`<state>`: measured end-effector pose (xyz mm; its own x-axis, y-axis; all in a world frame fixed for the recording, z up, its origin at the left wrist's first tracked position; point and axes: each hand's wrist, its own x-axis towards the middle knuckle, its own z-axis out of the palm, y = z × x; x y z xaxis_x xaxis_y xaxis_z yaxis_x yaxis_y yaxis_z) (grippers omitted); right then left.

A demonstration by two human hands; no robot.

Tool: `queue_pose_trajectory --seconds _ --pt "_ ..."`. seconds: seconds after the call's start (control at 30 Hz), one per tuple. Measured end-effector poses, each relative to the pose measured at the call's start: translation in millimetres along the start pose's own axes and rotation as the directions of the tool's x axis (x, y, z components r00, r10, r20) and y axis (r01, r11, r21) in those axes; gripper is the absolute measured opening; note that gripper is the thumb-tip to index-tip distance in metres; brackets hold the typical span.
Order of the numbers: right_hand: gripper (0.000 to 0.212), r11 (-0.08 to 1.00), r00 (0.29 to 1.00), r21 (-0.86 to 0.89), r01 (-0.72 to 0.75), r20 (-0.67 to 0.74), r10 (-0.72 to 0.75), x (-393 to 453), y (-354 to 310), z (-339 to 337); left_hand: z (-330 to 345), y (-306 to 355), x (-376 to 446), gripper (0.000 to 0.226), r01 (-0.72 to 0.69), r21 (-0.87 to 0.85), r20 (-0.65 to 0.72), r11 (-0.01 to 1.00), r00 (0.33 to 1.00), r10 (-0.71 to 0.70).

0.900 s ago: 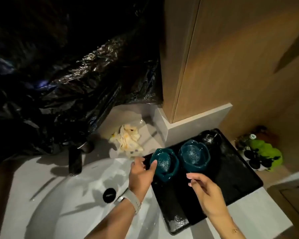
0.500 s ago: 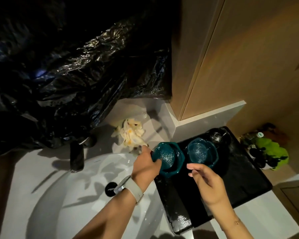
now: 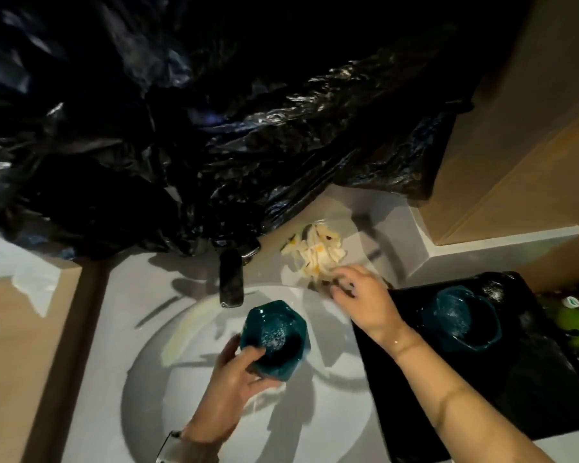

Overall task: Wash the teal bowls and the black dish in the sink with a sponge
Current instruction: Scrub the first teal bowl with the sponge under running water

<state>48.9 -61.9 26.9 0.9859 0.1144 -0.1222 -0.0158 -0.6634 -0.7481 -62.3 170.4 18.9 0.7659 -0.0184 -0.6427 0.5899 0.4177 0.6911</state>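
Black faucet spout sits at the back rim of the white sink basin. Left hand grips one teal bowl by its rim, thumb inside, held tilted over the basin just in front of the spout. Right hand reaches to the yellow-white sponge on the counter behind the sink; fingers curled at its near edge, actual grasp unclear from blur. Second teal bowl stands on the black tray right of the sink; black dish behind it, touching.
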Motion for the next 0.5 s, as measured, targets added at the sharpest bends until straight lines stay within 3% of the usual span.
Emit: queue_pose_trajectory --seconds 0.1,0.17,0.23,0.3,0.4,0.5 --pt "0.065 0.932 0.998 -0.358 -0.054 0.016 0.064 44 -2 24 -19 2 -1 0.040 -0.006 -0.012 -0.068 1.000 0.998 0.005" --pt "0.050 0.851 0.993 -0.517 -0.092 0.019 0.119 57 -4 37 -29 6 -4 0.037 -0.033 0.005 -0.080 0.999 0.996 0.034" --pt "0.030 0.819 0.998 -0.572 -0.052 -0.003 0.061 55 -7 39 -38 10 -7 0.049 -0.071 0.030 -0.072 0.997 0.995 0.073" --pt "0.020 0.880 0.996 -0.473 0.027 -0.064 -0.065 46 -3 37 -45 12 -7 0.050 -0.088 0.033 -0.089 0.996 0.992 0.091" --pt "0.014 0.973 0.945 -0.133 0.188 -0.245 -0.216 27 -19 26 -51 15 -2 0.041 -0.051 0.001 -0.165 0.999 0.985 0.051" --pt "0.004 0.938 0.983 0.345 0.033 -0.182 0.032 9 -69 14 -55 19 1 0.037 -0.041 -0.041 -0.200 0.998 0.979 0.032"
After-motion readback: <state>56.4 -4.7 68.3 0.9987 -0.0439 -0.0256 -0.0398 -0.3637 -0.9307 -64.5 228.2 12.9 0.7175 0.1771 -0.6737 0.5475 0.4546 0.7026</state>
